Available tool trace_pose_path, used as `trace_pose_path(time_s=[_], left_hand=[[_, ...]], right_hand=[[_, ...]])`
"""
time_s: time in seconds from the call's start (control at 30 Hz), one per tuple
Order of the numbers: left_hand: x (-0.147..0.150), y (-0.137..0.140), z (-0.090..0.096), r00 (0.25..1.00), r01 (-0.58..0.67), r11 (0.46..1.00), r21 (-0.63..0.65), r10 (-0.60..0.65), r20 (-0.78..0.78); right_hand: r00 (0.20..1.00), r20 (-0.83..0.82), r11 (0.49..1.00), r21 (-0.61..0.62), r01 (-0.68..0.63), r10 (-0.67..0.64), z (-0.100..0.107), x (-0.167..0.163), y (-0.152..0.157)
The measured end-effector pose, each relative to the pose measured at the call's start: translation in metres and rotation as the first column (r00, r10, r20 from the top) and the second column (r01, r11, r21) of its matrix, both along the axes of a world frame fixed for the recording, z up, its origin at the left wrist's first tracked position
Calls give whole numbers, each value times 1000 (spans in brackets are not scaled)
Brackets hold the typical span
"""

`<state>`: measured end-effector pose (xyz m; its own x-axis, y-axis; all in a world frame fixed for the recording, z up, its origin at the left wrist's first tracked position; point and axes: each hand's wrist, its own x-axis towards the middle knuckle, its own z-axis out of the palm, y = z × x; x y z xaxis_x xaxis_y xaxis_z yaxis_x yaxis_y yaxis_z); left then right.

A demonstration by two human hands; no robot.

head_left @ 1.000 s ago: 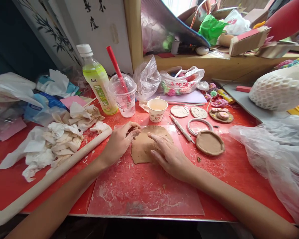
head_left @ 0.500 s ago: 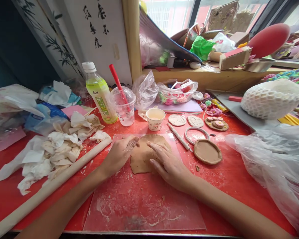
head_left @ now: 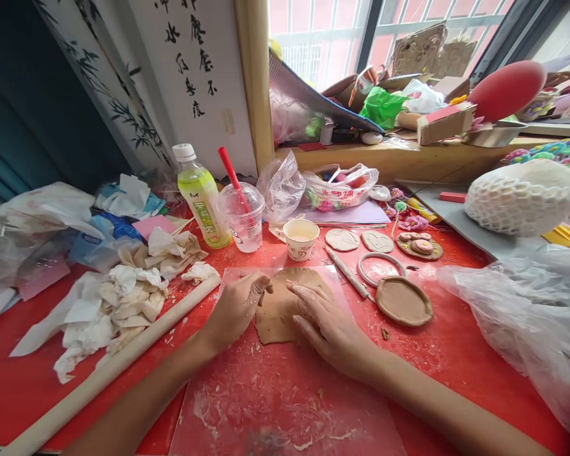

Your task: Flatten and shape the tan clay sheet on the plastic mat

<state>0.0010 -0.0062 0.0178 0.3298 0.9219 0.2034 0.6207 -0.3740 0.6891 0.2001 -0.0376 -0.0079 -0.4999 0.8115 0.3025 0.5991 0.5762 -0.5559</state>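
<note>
Left hand (head_left: pixel 240 304) has curled narrower, hold unclear, right hand (head_left: pixel 335 326) open over clay (head_left: pixel 274 316) whose near edge faces bare mat (head_left: pixel 266 399).

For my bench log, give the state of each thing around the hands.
Clay sheet, flat, partly covered
Left hand, fingers curled
Right hand, over the sheet
Bottle, capped, upright
Plastic cup, upright, straw in
Paper cup, upright, open
Stick, lying down
Tissues, crumpled
Clay disc, rim raised
</note>
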Motion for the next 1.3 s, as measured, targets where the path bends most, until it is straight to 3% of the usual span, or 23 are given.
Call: trace_pose_path(time_s=[0.17, 0.33, 0.53, 0.87, 1.07, 1.3], left_hand=[[-1, 0, -3, 998, 54, 997, 63, -55, 15], [0, 0, -2, 998, 21, 1000, 5, -20, -66], [2, 0, -1, 994, 109, 988, 113, -110, -2], [2, -1, 3, 997, -6, 999, 48, 10, -83], [1, -1, 7, 998, 65, 993, 94, -65, -3], [2, -2, 3, 1000, 10, 1000, 16, -10, -5]], right_hand=[[1000, -8, 999, 51, 6, -6, -3, 0, 0], [999, 36, 1000, -2, 2, -2, 2, 0, -1], [1000, 17, 1000, 5, -13, 12, 3, 0, -1], [999, 35, 1000, 18, -11, 11, 2, 0, -2], [999, 46, 1000, -5, -11, 11, 4, 1, -1], [999, 50, 1000, -3, -16, 17, 4, 0, -2]])
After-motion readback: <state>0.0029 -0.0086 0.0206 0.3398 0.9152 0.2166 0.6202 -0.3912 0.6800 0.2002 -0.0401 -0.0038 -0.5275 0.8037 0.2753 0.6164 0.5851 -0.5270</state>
